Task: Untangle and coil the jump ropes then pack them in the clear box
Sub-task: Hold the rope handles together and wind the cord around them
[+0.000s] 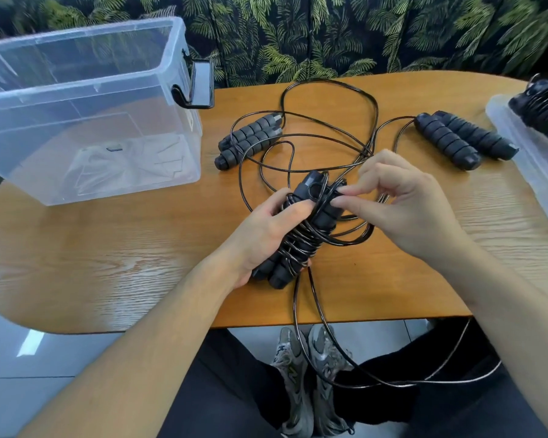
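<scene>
At the table's point(76, 248) far left corner stands the clear box point(86, 121), open-topped, its black latch point(196, 86) hanging on the right wall. Beside it toward the middle, a pair of grey-ribbed handles point(247, 140) lies in loose cord loops point(329, 128). Near the front edge the left hand point(266, 229) is wrapped around a bundle of handles point(301, 235) wound with cord, while the right hand point(402, 197) pinches the cord at the bundle's top with thumb and forefinger. More cord trails off the front edge toward the shoes point(310, 374). Toward the far right edge another handle pair point(462, 140) lies, then a clear lid point(531, 159) bearing a coiled rope point(544, 109).
</scene>
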Available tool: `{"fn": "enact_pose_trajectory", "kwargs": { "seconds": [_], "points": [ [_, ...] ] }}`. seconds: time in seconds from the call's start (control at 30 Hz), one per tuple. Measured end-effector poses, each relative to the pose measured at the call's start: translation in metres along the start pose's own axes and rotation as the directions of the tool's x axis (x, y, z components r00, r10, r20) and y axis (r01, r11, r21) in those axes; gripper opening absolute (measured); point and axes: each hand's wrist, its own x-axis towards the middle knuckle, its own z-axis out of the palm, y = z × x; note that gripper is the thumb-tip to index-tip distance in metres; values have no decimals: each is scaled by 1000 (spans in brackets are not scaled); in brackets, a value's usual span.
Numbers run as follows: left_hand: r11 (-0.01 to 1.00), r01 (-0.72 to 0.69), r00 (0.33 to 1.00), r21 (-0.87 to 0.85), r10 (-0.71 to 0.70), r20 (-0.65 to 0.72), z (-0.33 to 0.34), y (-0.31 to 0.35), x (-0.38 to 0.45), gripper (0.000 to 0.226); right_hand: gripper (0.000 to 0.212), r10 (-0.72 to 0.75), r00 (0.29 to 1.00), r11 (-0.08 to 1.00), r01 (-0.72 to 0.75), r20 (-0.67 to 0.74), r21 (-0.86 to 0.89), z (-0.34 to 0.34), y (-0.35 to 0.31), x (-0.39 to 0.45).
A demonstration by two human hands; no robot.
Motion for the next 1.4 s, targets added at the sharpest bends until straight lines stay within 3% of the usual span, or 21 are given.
{"fn": "enact_pose_trajectory", "kwargs": {
  "seconds": [0.13, 0.3, 0.47, 0.63, 0.7, 0.8, 0.93, 1.03, 1.13, 1.23, 1.4],
  "points": [
    [999, -19, 999, -30, 18, -34, 2, -3, 0, 27, 24, 6, 996, 997, -12, -84, -70, 5, -3, -1],
    [999, -31, 991, -15, 28, -134, 6, -4, 2, 23, 18, -206, 976, 862, 149, -66, -484, 10, -11, -6],
    [999, -4, 973, 42, 14, -231, 13, -1, 5, 29, 25, -196, 978, 796, 201, 71, -571, 13, -21, -2],
    [999, 16, 948, 40, -3, -317, 20, 4, 1, 36, 22, -46, 998, 878, 58, 37, -476, 18, -34, 5],
    [992, 10, 942, 127, 33, -333, 21, 8, -1, 41, 24, -2, 1000, 867, 14, 25, -498, 19, -38, 6],
    [893, -10, 928, 449, 175, -329, 18, 13, -2, 43, 23, 121, 993, 870, -103, 5, -482, 17, -42, 12],
    [756, 27, 923, 654, 232, -307, 17, 16, -4, 39, 10, 320, 947, 909, -302, 18, -286, 13, -39, 21],
    [651, 89, 926, 754, 226, -304, 18, 18, -3, 40, 15, 501, 864, 865, -502, 48, 16, 12, -37, 20],
    [575, 111, 930, 810, 226, -288, 18, 19, -2, 39, 20, 673, 729, 666, -669, 121, 330, 10, -32, 18],
    [468, 132, 939, 874, 225, -262, 23, 22, -1, 46, 11, 769, 608, 390, -691, 197, 608, 8, -25, 21],
    [259, 155, 938, 953, 265, -225, 27, 32, -2, 61, 9, 793, 560, 172, -583, 239, 794, -4, -12, 19]
  ]
}}
